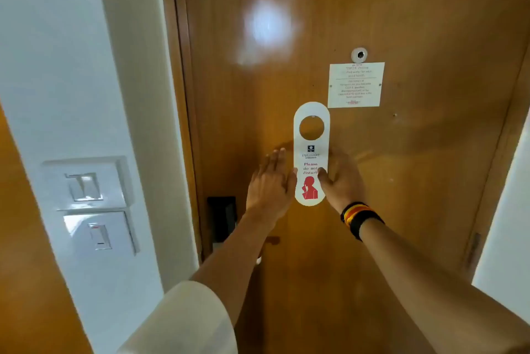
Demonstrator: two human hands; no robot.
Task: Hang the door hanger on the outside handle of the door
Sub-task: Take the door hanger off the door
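Cream sleeve (183, 322) at the bottom leads up to the left hand (269, 187), flat and unclenched beside the door hanger (311, 153), which the right hand (342, 181) pinches upright mid-frame against the wooden door (415, 210).

White wall (57, 67) with switches (86, 186), light glare (268, 26) on wood.

A cream sleeve (183, 322) covers the left upper forearm; black, red and yellow bands (358, 217) circle the right wrist.
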